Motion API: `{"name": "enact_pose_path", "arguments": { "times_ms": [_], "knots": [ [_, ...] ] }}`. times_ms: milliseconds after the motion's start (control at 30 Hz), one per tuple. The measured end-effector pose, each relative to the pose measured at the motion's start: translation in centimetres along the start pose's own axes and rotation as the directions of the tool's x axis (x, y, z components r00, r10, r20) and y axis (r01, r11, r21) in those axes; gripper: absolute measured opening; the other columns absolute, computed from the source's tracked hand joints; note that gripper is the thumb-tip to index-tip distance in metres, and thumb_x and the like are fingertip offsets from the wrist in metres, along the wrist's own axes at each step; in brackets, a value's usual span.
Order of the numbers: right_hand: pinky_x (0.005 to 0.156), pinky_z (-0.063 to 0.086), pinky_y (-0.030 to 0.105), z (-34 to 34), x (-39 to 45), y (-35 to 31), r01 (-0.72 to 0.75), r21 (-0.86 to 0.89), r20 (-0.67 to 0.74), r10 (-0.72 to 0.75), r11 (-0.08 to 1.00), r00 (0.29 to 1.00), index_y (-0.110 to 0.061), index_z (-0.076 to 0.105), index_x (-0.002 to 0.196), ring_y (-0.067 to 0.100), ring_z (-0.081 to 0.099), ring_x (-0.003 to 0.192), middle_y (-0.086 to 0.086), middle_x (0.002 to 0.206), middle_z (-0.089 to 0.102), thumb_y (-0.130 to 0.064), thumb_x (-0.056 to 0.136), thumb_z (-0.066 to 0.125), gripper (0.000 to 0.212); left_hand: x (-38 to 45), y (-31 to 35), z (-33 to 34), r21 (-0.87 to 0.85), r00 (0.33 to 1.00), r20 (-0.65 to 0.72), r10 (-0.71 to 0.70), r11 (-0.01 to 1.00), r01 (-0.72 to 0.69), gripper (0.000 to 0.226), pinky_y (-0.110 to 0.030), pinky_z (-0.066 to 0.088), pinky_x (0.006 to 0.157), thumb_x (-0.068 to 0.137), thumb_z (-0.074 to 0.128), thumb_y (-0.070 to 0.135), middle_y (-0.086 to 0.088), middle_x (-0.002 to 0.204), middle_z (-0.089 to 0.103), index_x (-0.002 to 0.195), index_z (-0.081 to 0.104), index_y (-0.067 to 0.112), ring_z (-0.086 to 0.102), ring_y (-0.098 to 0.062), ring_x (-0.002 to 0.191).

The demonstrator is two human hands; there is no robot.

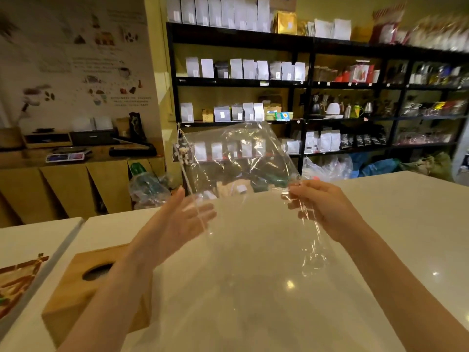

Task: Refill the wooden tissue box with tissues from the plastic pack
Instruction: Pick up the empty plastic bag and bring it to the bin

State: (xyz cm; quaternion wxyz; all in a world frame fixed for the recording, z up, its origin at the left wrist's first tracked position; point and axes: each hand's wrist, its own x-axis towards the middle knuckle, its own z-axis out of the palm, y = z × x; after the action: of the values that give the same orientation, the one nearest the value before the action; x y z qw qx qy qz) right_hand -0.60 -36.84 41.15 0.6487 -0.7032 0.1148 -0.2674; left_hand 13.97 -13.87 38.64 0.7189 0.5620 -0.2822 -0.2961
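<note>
A clear, empty plastic pack (243,163) hangs spread out in the air above the white counter. My right hand (319,207) pinches its right edge. My left hand (175,219) is flat with fingers apart, its fingertips against the pack's left edge. The wooden tissue box (76,288) stands on the counter at the lower left, under my left forearm, with a dark oval slot on top. No tissues show in the slot or in the pack.
The white counter (279,288) stretches ahead and to the right. A printed card (17,278) lies on a second white surface at the far left. Black shelves (304,82) with bags and kettles stand behind, plastic bags (330,166) on the floor beyond.
</note>
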Motion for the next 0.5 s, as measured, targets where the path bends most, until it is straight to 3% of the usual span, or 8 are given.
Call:
{"name": "enact_pose_path", "arguments": {
  "times_ms": [67, 100, 200, 300, 367, 500],
  "knots": [
    [0.057, 0.049, 0.024, 0.4, 0.3, 1.1, -0.097, 0.054, 0.013, 0.096, 0.994, 0.995, -0.012, 0.067, 0.089, 0.012, 0.064, 0.062, -0.003, 0.069, 0.073, -0.01, 0.085, 0.06, 0.009, 0.3, -1.3, 0.4, -0.055, 0.993, 0.112, -0.035, 0.998, 0.042, 0.109, -0.033, 0.054, 0.089, 0.033, 0.086, 0.054, -0.013, 0.121, 0.065, 0.125, 0.048, 0.011, 0.062, -0.026, 0.11],
    [0.058, 0.049, 0.025, 0.6, 0.4, 1.7, -0.129, 0.06, 0.017, 0.128, 0.99, 0.992, -0.011, 0.067, 0.094, 0.012, 0.064, 0.063, -0.002, 0.069, 0.074, -0.01, 0.085, 0.06, 0.011, 0.6, -1.9, 0.2, -0.036, 0.995, 0.096, -0.024, 0.999, 0.027, 0.103, -0.03, 0.057, 0.082, 0.032, 0.089, 0.047, -0.012, 0.113, 0.069, 0.121, 0.052, 0.01, 0.066, -0.025, 0.104],
    [0.056, 0.05, 0.024, 0.9, 0.5, 3.0, -0.186, 0.09, -0.006, 0.187, 0.978, 0.982, -0.013, 0.066, 0.093, 0.009, 0.065, 0.058, -0.004, 0.066, 0.074, -0.01, 0.086, 0.058, 0.011, 0.9, -2.2, 0.7, 0.041, 1.0, -0.02, 0.005, 0.999, -0.004, 0.068, -0.021, 0.057, 0.064, 0.057, 0.079, 0.028, -0.006, 0.094, 0.076, 0.118, 0.056, 0.005, 0.072, -0.017, 0.086],
    [0.054, 0.051, 0.026, 0.9, 0.5, 4.0, -0.227, 0.128, -0.018, 0.231, 0.965, 0.973, -0.014, 0.064, 0.087, 0.01, 0.067, 0.055, -0.001, 0.065, 0.075, -0.007, 0.088, 0.054, 0.012, 1.0, -2.5, 0.2, 0.128, 0.99, -0.139, 0.033, 0.992, -0.015, 0.043, -0.019, 0.057, 0.059, 0.077, 0.063, 0.011, -0.005, 0.084, 0.077, 0.118, 0.057, 0.001, 0.072, -0.012, 0.074],
    [0.058, 0.053, 0.029, 0.8, 0.6, 4.6, -0.243, 0.138, 0.0, 0.246, 0.96, 0.969, -0.011, 0.064, 0.091, 0.013, 0.069, 0.059, 0.001, 0.068, 0.075, -0.007, 0.088, 0.053, 0.013, 1.0, -2.7, 0.1, 0.173, 0.982, -0.186, 0.039, 0.985, -0.006, 0.04, -0.021, 0.059, 0.063, 0.08, 0.061, 0.01, -0.006, 0.083, 0.077, 0.12, 0.056, 0.003, 0.072, -0.013, 0.073],
    [0.059, 0.055, 0.028, 0.9, 0.5, 5.3, -0.185, 0.173, -0.017, 0.191, 0.967, 0.981, -0.011, 0.059, 0.11, 0.015, 0.069, 0.06, 0.005, 0.071, 0.076, -0.008, 0.089, 0.053, 0.022, 1.2, -2.8, 0.2, 0.155, 0.966, -0.255, 0.036, 0.988, 0.004, 0.062, -0.03, 0.059, 0.068, 0.082, 0.061, 0.009, -0.007, 0.08, 0.077, 0.138, 0.035, 0.01, 0.072, -0.021, 0.076]
  ]
}}
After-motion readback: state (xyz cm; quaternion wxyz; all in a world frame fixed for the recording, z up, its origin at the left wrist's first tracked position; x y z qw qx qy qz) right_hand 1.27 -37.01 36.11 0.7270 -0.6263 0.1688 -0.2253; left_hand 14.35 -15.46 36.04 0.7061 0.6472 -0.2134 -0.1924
